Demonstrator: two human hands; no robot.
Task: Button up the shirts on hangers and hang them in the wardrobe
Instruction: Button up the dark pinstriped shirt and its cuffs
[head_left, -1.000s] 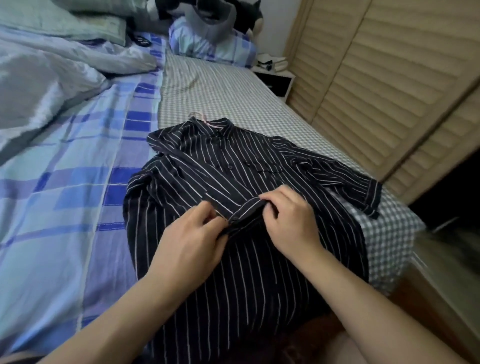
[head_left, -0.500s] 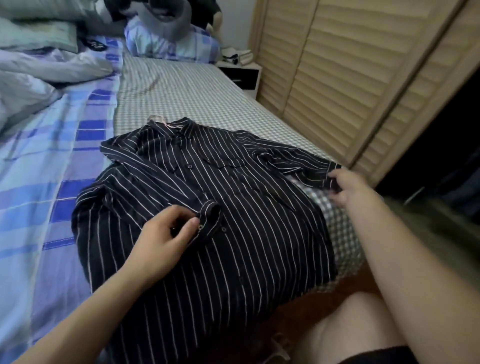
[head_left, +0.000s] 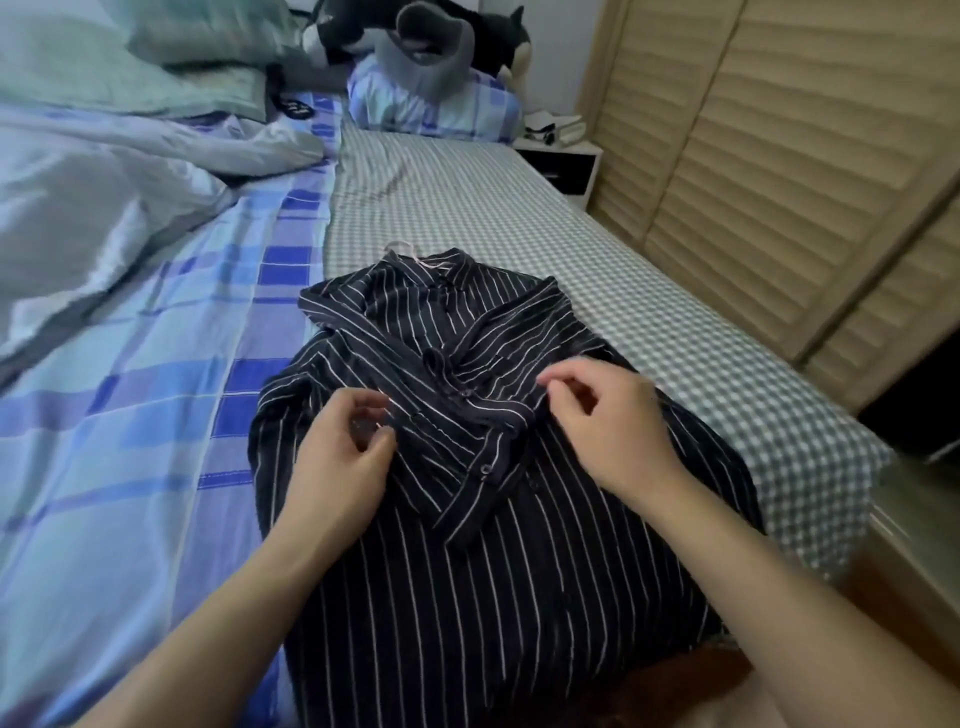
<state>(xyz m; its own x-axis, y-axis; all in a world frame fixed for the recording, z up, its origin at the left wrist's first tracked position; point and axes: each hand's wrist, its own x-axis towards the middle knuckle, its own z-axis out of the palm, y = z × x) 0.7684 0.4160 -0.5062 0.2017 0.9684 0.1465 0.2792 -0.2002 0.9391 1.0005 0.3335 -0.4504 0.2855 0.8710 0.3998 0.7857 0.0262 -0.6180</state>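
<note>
Hands: we count two, both ours, over the middle of the shirt. The left hand (head_left: 348, 447) hovers at the shirt's left front with fingers loosely curled and thumb near forefinger; the grip holds nothing that we can see. The right hand (head_left: 610, 421) has its fingers bent above the folded-over sleeve, its heel against the cloth, and also grasps nothing.

Shirt: one dark striped shirt (head_left: 467, 571) lies face up on the bed (head_left: 493, 208), hem toward us, collar away, where the blue plaid sheet meets the grey check sheet. One sleeve (head_left: 483, 447) is folded across the chest, cuff pointing toward us, and covers part of the front placket.

Buttons: we can make out about two on the sleeve cuff; those of the placket are too small or hidden to count.

Hanger: one, with only its pale hook (head_left: 408, 248) showing past the collar.

Wardrobe: one, with slatted doors (head_left: 779, 182) along the right of the bed, well apart from the shirt.

Risk: we judge that the crossed sleeve could get caught in the placket while buttoning, or a button could go into the wrong hole, since the fronts are hidden. Lifting with the front open could let the shirt slip off the hanger.
</note>
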